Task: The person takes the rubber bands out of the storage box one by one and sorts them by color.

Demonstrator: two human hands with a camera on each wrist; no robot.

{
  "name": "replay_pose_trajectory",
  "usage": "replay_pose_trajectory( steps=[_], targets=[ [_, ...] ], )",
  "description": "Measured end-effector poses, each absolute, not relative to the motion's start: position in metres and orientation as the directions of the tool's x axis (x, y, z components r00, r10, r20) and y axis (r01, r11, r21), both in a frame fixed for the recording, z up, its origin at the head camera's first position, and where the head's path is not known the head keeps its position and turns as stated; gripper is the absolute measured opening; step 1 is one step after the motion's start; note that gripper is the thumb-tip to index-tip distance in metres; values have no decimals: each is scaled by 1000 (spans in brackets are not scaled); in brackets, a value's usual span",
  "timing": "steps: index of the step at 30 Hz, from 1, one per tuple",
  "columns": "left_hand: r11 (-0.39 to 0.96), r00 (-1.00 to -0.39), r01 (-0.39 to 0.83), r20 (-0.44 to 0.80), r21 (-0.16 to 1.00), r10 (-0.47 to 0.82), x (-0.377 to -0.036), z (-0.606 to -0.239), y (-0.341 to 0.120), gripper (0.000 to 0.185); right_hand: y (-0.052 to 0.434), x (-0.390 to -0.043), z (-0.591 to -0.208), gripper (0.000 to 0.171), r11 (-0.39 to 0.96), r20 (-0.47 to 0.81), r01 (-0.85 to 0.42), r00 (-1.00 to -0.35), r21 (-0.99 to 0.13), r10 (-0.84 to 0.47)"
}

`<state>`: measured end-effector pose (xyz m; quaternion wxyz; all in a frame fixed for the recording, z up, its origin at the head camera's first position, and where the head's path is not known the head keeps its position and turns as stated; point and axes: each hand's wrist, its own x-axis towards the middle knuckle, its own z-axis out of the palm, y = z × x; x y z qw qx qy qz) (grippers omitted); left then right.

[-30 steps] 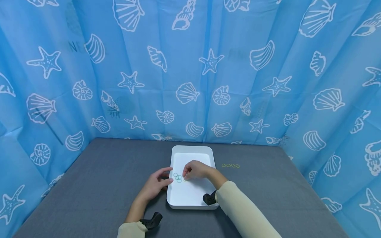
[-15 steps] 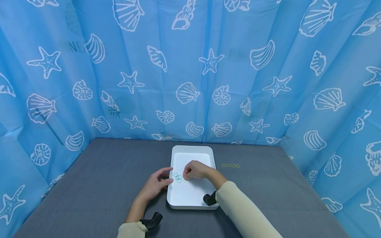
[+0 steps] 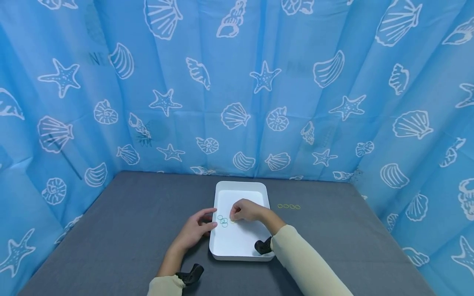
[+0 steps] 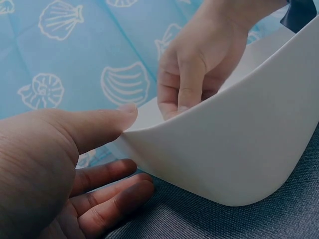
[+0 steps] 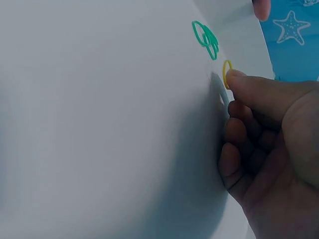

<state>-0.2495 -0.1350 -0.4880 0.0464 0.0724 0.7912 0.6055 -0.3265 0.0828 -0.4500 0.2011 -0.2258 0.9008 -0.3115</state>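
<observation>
Over the last second almost nothing moved: your right hand (image 3: 247,210) stayed curled, fingertips on the small yellow rubber ring (image 5: 227,66) inside the white plastic tray (image 3: 240,187), not yet lifted, while your left hand (image 3: 198,228), fingers relaxed, steadied the tray's left rim.

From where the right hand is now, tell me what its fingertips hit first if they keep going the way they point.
Probably the yellow ring at the right hand's fingertips, on the tray floor; the green rings lie beyond it.
</observation>
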Motion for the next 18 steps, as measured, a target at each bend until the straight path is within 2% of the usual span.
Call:
replay_pose_trajectory(
  steps=[18],
  targets=[
    [279,-987,57,12,959,163,-252,-492,-135,46,103,-325,-438,9,638,-173,-169,-882,-751,-438]
  ],
)
